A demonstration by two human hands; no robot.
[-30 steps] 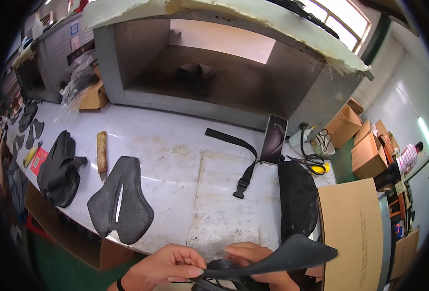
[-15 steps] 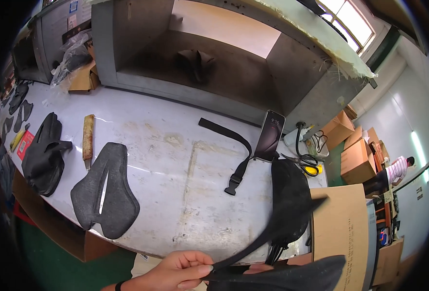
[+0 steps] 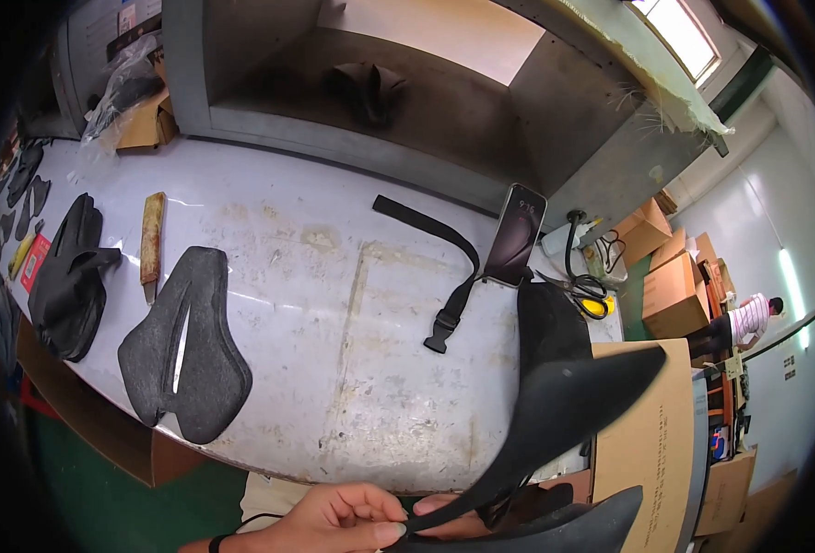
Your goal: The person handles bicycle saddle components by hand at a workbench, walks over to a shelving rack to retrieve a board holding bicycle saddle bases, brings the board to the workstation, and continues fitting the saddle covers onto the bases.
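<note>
My left hand (image 3: 343,518) is closed, pinching the narrow end of a black flexible saddle-shaped cover (image 3: 564,405) between thumb and fingers at the table's front edge. Behind that narrow end my right hand (image 3: 451,523) shows only in part, its fingers closed against the same cover. One wing of the cover rises to the right and the other lies low at the bottom edge. Left of my hands a grey saddle-shaped pad (image 3: 218,369) with a long slot lies flat. Beyond it are a knife with a wrapped handle (image 3: 152,240) and a folded black cover (image 3: 68,286).
A black waist bag (image 3: 545,318), partly hidden, has a buckled strap (image 3: 435,219) stretched across the white table (image 3: 287,387). A phone (image 3: 516,235) leans near scissors (image 3: 592,288). A metal shelf (image 3: 380,161) borders the back; cardboard (image 3: 642,442) stands right. A person (image 3: 744,323) is far right.
The cover's upper wing has swung up and to the right, now overlapping the waist bag more. My right hand shows more. The table scene has shifted slightly upward in view.
</note>
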